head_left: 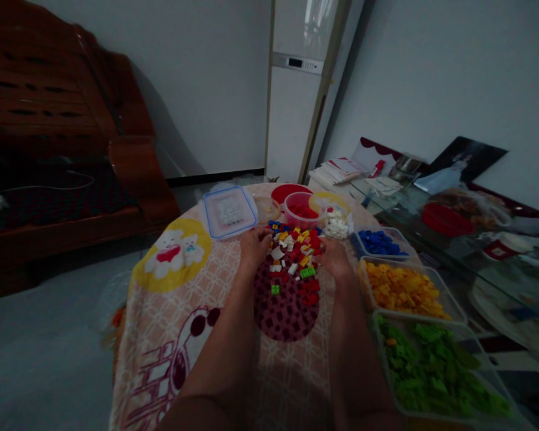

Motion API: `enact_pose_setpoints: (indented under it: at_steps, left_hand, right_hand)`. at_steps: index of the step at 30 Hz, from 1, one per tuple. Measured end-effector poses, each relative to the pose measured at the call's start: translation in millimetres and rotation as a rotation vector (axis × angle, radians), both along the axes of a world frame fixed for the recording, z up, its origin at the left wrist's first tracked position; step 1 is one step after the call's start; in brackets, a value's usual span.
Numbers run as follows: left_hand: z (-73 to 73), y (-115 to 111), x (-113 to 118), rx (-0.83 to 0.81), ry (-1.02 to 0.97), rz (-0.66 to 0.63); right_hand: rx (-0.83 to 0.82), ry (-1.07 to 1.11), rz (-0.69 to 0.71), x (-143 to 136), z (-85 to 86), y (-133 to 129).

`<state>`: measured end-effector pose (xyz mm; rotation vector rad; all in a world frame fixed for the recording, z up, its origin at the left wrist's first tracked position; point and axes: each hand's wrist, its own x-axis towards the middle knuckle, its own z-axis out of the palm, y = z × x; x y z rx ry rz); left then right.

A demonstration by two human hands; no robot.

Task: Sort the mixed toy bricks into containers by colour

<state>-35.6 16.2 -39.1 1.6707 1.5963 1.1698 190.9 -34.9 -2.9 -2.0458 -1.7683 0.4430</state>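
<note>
Together, the left hand (253, 246) and right hand (332, 256) flank a loose pile of mixed toy bricks (291, 248) on the cloth-covered table (224, 287), each at the pile's edge. Both hands' fingers are partly curled; whether they grip any brick, I cannot tell. Boxes of blue bricks (379, 242), yellow bricks (402, 288) and green bricks (435, 365) line the right side.

left hand (253, 246): bare | right hand (333, 257): bare | forearms (227, 338): bare

One head-worn view looks forward and down over the round table (291, 383).
</note>
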Motion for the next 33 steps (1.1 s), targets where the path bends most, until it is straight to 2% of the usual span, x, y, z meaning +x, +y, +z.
enact_pose_setpoints:
  at_steps: [6, 10, 12, 17, 20, 23, 26, 33]
  left_hand:
    - [-1.5, -3.5, 2.5, 0.005, -0.008, 0.017]
    - [0.0, -5.0, 5.5, 0.006, -0.042, 0.016]
    - [-0.9, -5.0, 7.3, 0.016, -0.049, 0.017]
    - [-6.1, -7.0, 11.6, 0.005, -0.097, -0.008]
    - [-4.8, -8.9, 14.1, -0.018, -0.123, -0.02]
    - [-1.5, -9.9, 15.7, -0.03, -0.114, -0.01]
    - [-1.4, -9.3, 15.2, -0.034, -0.117, 0.002]
    - [-6.1, -5.4, 11.6, -0.046, -0.132, 0.028]
  right_hand:
    - [-0.041, 0.014, -0.063, 31.4, 8.8, 13.4]
    - [0.023, 0.028, -0.127, 52.8, 18.0, 13.5]
    - [0.14, 0.06, -0.19, 56.7, 21.1, 16.0]
    - [0.585, 0.174, -0.384, 47.9, 18.8, 29.3]
    - [0.69, 0.239, -0.386, 44.9, 15.7, 33.3]
    - [0.662, 0.271, -0.334, 46.7, 12.5, 33.8]
    - [0.529, 0.286, -0.263, 46.1, 7.2, 34.3]
    - [0.148, -0.005, -0.137, 34.7, -3.0, 29.4]
